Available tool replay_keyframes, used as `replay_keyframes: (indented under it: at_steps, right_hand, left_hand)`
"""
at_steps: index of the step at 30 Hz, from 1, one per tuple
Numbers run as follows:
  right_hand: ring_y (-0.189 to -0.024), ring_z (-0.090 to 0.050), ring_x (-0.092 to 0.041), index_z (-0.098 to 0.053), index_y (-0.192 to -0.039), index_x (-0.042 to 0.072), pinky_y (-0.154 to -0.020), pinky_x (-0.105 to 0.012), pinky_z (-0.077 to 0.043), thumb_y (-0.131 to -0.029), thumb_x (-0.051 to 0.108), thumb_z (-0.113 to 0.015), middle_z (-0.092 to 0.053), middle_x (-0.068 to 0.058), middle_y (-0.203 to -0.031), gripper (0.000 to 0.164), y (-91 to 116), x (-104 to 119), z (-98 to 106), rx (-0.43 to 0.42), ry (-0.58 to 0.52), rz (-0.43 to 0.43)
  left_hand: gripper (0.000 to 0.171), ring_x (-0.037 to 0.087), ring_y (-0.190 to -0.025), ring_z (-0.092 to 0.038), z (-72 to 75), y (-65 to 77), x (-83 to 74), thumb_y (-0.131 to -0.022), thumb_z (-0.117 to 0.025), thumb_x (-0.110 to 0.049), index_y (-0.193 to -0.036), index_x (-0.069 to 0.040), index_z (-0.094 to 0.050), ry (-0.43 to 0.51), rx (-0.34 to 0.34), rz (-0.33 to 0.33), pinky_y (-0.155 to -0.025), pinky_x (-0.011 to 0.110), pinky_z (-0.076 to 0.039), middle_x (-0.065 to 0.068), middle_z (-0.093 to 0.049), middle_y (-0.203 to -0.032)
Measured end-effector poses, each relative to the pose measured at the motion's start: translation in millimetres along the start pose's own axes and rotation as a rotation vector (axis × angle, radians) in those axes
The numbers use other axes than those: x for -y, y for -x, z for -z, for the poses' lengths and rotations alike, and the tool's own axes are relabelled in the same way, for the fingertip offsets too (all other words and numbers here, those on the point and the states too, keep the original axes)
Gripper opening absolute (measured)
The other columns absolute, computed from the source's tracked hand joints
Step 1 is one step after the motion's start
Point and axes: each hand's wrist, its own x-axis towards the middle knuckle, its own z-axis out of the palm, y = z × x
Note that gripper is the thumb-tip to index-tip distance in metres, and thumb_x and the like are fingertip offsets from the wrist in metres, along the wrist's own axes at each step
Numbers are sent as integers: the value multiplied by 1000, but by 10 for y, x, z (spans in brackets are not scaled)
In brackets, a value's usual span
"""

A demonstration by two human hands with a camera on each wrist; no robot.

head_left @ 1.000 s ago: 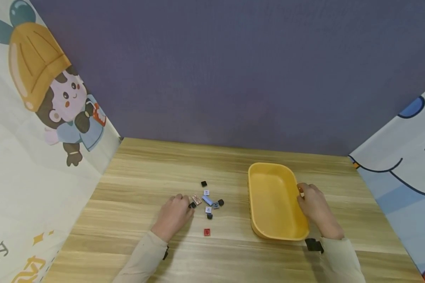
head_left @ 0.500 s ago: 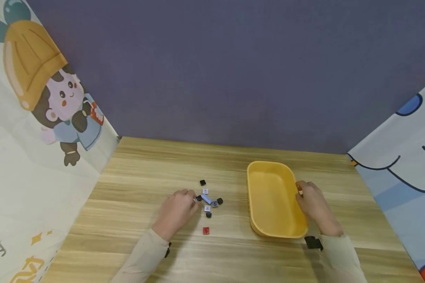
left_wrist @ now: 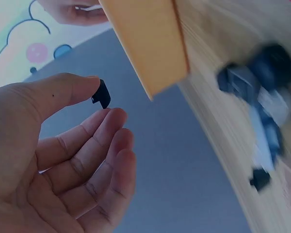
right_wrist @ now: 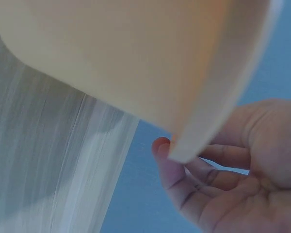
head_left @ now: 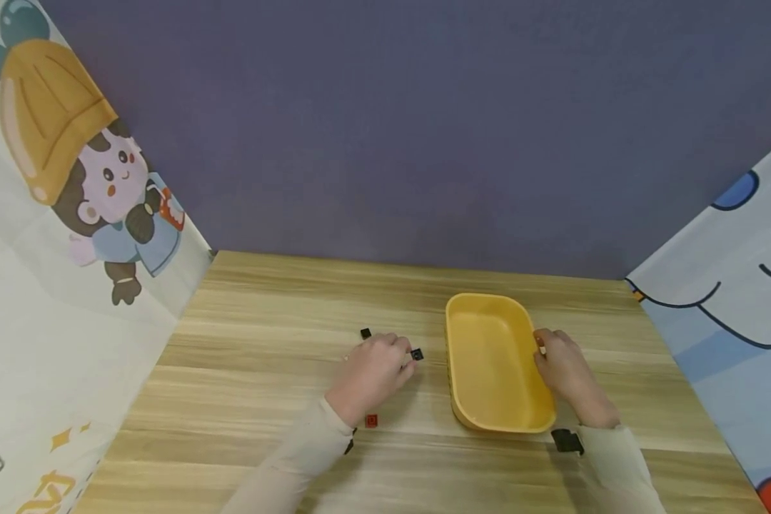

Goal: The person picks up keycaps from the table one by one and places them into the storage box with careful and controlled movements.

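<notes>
My left hand [head_left: 371, 375] is above the table, left of the yellow plastic basin [head_left: 497, 371]. Its thumb and fingertips pinch a black keycap [left_wrist: 103, 94], which also shows in the head view. Over at the basin's right side, my right hand [head_left: 568, 371] grips the rim, with fingertips over the edge in the right wrist view. A red keycap [head_left: 371, 421] lies near my left wrist and a black square keycap [head_left: 365, 333] lies beyond the hand. Blurred in the left wrist view are more loose keycaps, among them a long pale-blue one [left_wrist: 260, 138]; in the head view my left hand hides most of them.
The wooden table [head_left: 263, 321] meets a dark purple-grey panel [head_left: 385, 143] at the back. Printed cartoon sheets stand at the left [head_left: 32, 321] and right. A black strap [head_left: 567, 440] shows by my right wrist.
My left hand has picked up the black keycap from the left of the pile and carried it right, towards the basin. My right hand stays on the basin's rim.
</notes>
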Motion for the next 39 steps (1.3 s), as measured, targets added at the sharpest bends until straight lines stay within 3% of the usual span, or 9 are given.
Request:
replay_keyframes:
  at_steps: [4, 17, 25, 39]
  right_hand:
    - [-91, -61, -43, -51, -123, -20, -74, -53, -55, -92, -8, -58, -56, -36, -109, 34, -4, 4, 3, -13, 6, 2]
    - [-94, -59, -45, -53, -121, -20, -76, -55, -54, -90, -9, -58, -57, -35, -107, 33, -4, 3, -38, -62, 11, 19]
    - [-93, -60, -44, -54, -120, -20, -75, -55, -54, -89, -9, -59, -58, -34, -106, 33, 5, 0, -46, -73, 20, 18]
    - [-95, -59, -46, -53, -121, -20, -78, -57, -53, -91, -8, -59, -57, -34, -107, 33, -1, -6, -59, -78, 17, -1]
  left_hand:
    - [17, 11, -65, -56, -82, -156, -144, -91, -73, -28, -84, -13, -69, -14, -5, -50, -52, 25, -50, -4, -58, -72]
    - [22, 12, -68, -56, -320, -532, -602, -95, -69, -36, -89, -14, -70, -52, 94, -120, -57, 26, -49, -4, -60, -76]
    - [21, 11, -67, -57, -388, -585, -713, -94, -69, -35, -87, -15, -70, -78, 74, -160, -55, 25, -49, -4, -60, -74]
    - [23, 9, -65, -53, -432, -573, -708, -94, -70, -37, -88, -14, -70, -55, 73, -167, -52, 21, -46, -4, -59, -75]
